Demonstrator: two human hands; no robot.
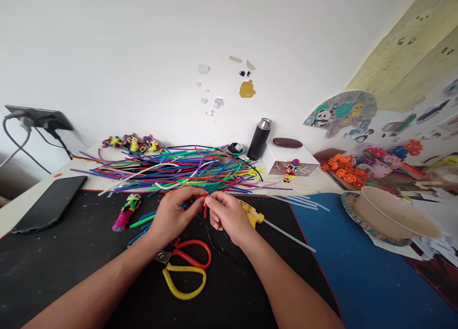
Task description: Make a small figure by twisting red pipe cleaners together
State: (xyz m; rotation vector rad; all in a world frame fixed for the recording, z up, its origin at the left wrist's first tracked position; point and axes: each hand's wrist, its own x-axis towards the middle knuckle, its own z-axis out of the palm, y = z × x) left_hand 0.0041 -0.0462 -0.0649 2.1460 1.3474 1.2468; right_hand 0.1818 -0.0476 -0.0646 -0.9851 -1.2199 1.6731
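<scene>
Between my two hands is a small red pipe cleaner (205, 209), bent, with a short end hanging down. My left hand (179, 209) pinches it from the left, and my right hand (227, 214) grips it from the right; the fingers hide most of it. Below the left wrist lie scissors (188, 269) with one red and one yellow handle, their blades partly under the forearm. A yellow glue gun (252, 214) with a clear glue stick (289, 236) rests behind my right hand. Left of my hands lies a pink, green and yellow pipe-cleaner figure (126, 213) beside blue and green pieces.
A wide heap of coloured pipe cleaners (179, 169) spreads along the wall. A black phone (50, 202) lies at left. Behind stand a black thermos (259, 140) and a white box (291, 154) with a small figure (291, 170). A beige bowl (393, 212) is at right.
</scene>
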